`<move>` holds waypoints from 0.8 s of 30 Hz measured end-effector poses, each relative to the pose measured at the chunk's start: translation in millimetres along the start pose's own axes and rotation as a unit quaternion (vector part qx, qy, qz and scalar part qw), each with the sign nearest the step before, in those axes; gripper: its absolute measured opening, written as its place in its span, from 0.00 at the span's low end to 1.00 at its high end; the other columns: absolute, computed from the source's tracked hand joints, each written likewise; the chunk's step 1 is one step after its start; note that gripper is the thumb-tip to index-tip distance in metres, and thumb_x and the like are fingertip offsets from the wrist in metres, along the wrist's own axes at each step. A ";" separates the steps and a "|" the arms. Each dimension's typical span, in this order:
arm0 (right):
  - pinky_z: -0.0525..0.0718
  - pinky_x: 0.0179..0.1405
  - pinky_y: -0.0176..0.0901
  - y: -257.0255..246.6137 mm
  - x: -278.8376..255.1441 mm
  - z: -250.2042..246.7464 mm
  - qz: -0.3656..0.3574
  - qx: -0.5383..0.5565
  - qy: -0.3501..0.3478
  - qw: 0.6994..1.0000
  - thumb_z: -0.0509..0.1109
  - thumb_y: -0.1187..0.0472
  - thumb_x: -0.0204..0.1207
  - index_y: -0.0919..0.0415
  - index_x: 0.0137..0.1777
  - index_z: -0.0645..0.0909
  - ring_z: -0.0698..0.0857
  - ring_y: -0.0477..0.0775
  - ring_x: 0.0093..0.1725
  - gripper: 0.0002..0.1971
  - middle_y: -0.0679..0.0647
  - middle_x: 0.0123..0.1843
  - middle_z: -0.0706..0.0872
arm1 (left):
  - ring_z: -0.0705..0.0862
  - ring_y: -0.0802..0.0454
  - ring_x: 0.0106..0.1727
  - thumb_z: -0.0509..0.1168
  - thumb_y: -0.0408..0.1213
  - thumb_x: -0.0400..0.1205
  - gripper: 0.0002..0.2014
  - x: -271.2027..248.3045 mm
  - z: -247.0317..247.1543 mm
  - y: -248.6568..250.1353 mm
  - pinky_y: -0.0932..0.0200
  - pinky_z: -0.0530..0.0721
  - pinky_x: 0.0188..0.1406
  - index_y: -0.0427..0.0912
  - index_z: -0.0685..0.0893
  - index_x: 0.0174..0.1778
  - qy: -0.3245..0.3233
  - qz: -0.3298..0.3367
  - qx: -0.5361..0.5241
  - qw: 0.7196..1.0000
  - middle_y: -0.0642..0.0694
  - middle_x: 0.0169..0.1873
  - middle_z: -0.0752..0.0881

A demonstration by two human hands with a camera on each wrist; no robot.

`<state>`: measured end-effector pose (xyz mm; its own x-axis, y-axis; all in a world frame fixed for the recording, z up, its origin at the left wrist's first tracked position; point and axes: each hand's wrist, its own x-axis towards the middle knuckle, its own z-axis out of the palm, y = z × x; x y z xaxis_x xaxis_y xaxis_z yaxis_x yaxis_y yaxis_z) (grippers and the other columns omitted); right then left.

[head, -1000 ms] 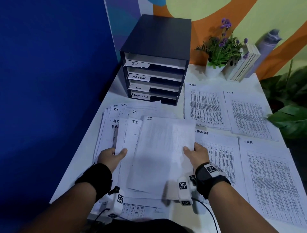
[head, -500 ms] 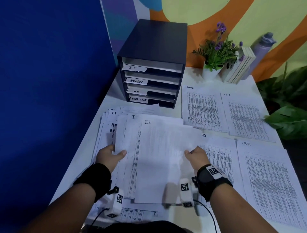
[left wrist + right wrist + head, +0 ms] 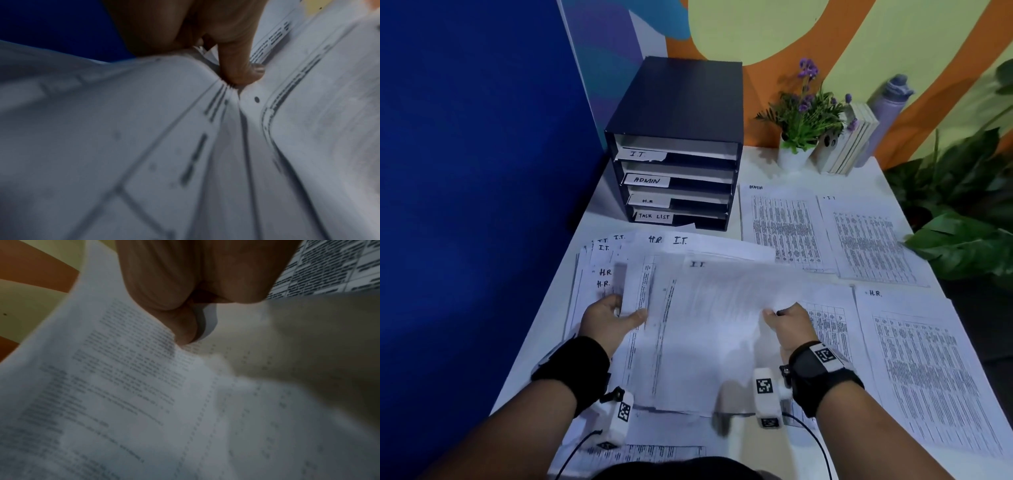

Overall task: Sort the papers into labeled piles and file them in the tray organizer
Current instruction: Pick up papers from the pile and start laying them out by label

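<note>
Since a second ago the top sheet (image 3: 722, 325), marked I.T., has swung clockwise and slid toward frame centre, freeing itself from the stack (image 3: 619, 274): one more page for the I.T. pile. The right hand (image 3: 787, 325) pinches its right edge; the left hand (image 3: 609, 318) clamps the stack's sheets. The sheet's long axis runs bottom to top, heading toward the organizer (image 3: 674, 144), apparently lifted off the worktop (image 3: 756, 171).

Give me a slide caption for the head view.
Both hands lift an I.T. sheet off the unsorted pile.
</note>
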<state>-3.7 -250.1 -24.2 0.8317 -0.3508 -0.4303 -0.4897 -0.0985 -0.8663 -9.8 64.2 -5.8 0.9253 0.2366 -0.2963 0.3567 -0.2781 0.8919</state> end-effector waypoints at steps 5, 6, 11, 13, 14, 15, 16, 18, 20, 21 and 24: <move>0.81 0.60 0.52 -0.6 -5.9 4.6 -0.015 0.067 -0.016 0.997 0.64 0.78 0.76 0.56 0.63 0.78 0.85 0.55 0.55 0.21 0.52 0.56 0.88 | 0.89 0.47 0.47 0.79 0.39 0.71 0.10 6.5 -3.6 -5.6 0.53 0.86 0.54 0.41 0.88 0.44 -0.005 -0.003 0.017 1.000 0.48 0.42 0.91; 0.80 0.62 0.51 -0.6 -5.5 6.4 -0.015 0.077 -0.022 0.997 0.64 0.78 0.77 0.56 0.59 0.81 0.85 0.55 0.55 0.19 0.52 0.54 0.88 | 0.89 0.49 0.48 0.78 0.40 0.73 0.08 6.4 -3.7 -5.4 0.58 0.85 0.53 0.43 0.89 0.43 -0.007 -0.006 0.007 1.000 0.50 0.43 0.91; 0.81 0.60 0.50 1.5 -5.7 17.8 0.006 0.087 -0.026 0.996 0.65 0.77 0.77 0.54 0.47 0.85 0.86 0.58 0.55 0.16 0.52 0.49 0.89 | 0.86 0.56 0.45 0.72 0.44 0.79 0.09 1.9 1.4 -1.9 0.69 0.78 0.42 0.41 0.87 0.44 -0.054 0.010 0.049 0.997 0.47 0.43 0.90; 0.82 0.53 0.45 -1.8 -8.3 21.2 -0.001 0.096 -0.030 0.995 0.65 0.79 0.77 0.54 0.47 0.85 0.86 0.57 0.52 0.18 0.50 0.48 0.89 | 0.84 0.65 0.46 0.75 0.39 0.77 0.05 -1.6 4.6 1.9 0.68 0.79 0.46 0.48 0.86 0.46 -0.084 0.014 0.060 0.995 0.56 0.45 0.89; 0.81 0.51 0.44 -2.8 -8.8 21.7 -0.004 0.106 -0.032 0.994 0.64 0.79 0.77 0.53 0.48 0.85 0.86 0.56 0.52 0.18 0.50 0.48 0.89 | 0.85 0.65 0.47 0.75 0.37 0.77 0.07 -1.8 6.4 3.0 0.65 0.81 0.50 0.51 0.86 0.48 -0.091 0.018 0.060 0.994 0.58 0.46 0.88; 0.82 0.53 0.45 -4.4 -10.1 21.7 -0.002 0.115 -0.037 0.993 0.65 0.78 0.77 0.53 0.49 0.85 0.86 0.56 0.53 0.18 0.50 0.50 0.90 | 0.86 0.63 0.50 0.74 0.36 0.77 0.09 -1.8 8.3 6.9 0.60 0.82 0.56 0.51 0.86 0.51 -0.094 0.022 0.061 0.993 0.58 0.47 0.89; 0.82 0.57 0.48 -5.1 -11.0 21.5 -0.003 0.126 -0.043 0.991 0.66 0.76 0.78 0.53 0.52 0.85 0.87 0.56 0.56 0.16 0.51 0.52 0.90 | 0.86 0.60 0.53 0.72 0.35 0.79 0.10 -2.2 9.9 12.6 0.57 0.82 0.61 0.50 0.85 0.55 -0.094 0.031 0.062 0.993 0.59 0.49 0.88; 0.80 0.66 0.58 -8.0 -12.8 19.2 -0.014 0.151 -0.058 0.987 0.70 0.67 0.78 0.54 0.61 0.83 0.86 0.57 0.61 0.13 0.52 0.58 0.90 | 0.84 0.60 0.56 0.66 0.33 0.83 0.13 -2.8 14.8 29.5 0.61 0.77 0.63 0.53 0.81 0.61 -0.097 0.061 0.060 0.992 0.61 0.52 0.86; 0.77 0.71 0.62 -15.7 -14.3 14.5 -0.023 0.173 -0.061 0.983 0.73 0.57 0.75 0.54 0.68 0.79 0.84 0.57 0.64 0.21 0.52 0.62 0.88 | 0.81 0.64 0.57 0.60 0.33 0.87 0.13 -5.1 22.6 51.7 0.65 0.73 0.62 0.56 0.77 0.62 -0.112 0.100 0.035 0.988 0.62 0.54 0.83; 0.76 0.71 0.63 -22.0 -14.3 10.3 -0.027 0.181 -0.060 0.981 0.74 0.55 0.73 0.55 0.69 0.79 0.84 0.57 0.65 0.23 0.53 0.63 0.87 | 0.81 0.64 0.58 0.58 0.33 0.87 0.12 -5.7 27.1 61.5 0.64 0.73 0.62 0.54 0.77 0.61 -0.122 0.119 0.031 0.985 0.60 0.55 0.84; 0.78 0.69 0.62 -44.0 -10.6 -8.2 -0.053 0.229 -0.054 0.970 0.75 0.58 0.71 0.59 0.69 0.77 0.85 0.60 0.63 0.26 0.58 0.61 0.88 | 0.84 0.50 0.53 0.58 0.35 0.88 0.07 -5.2 44.1 89.3 0.55 0.79 0.55 0.47 0.80 0.50 -0.122 0.175 0.037 0.976 0.47 0.48 0.86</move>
<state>6.9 -249.7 20.5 0.9061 -0.2588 -0.3346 -0.2525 0.3037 -0.9187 22.9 -2.9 60.3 0.9921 -0.1113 -0.0576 0.0124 -0.3702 0.9289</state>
